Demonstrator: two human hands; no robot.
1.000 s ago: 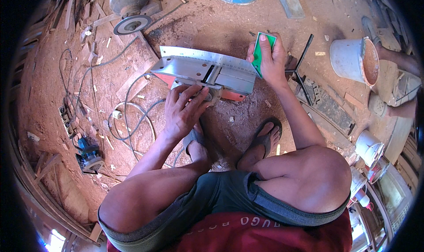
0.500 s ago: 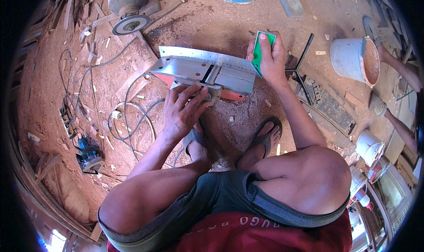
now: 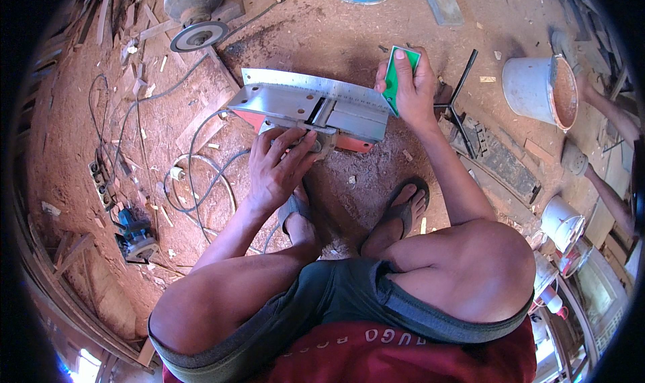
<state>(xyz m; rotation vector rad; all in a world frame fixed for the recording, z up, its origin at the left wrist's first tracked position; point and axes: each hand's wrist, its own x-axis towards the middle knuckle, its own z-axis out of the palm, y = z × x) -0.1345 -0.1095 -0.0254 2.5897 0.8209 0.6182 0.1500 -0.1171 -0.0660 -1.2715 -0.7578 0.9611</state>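
Note:
An electric hand planer [image 3: 269, 101] is upturned in front of me, its flat metal sole and the slot across it facing up. My left hand [image 3: 274, 171] is closed on the planer's near side, fingers bent over the metal part there. In my right hand [image 3: 421, 94] is the green handle of a try square [image 3: 393, 91], with the thumb pressed along its face. The square's long marked steel blade [image 3: 295, 82] runs leftward along the far edge of the sole. Whether blade and sole touch all along cannot be seen.
A bench grinder [image 3: 195, 7] stands far left. A router [image 3: 136, 235], a power strip [image 3: 102, 185] and looped cords [image 3: 195, 188] lie to the left. A black three-armed wrench [image 3: 457, 104] is right of my hand, near a white bucket [image 3: 531, 91]. Another person's legs [image 3: 608, 111] show far right.

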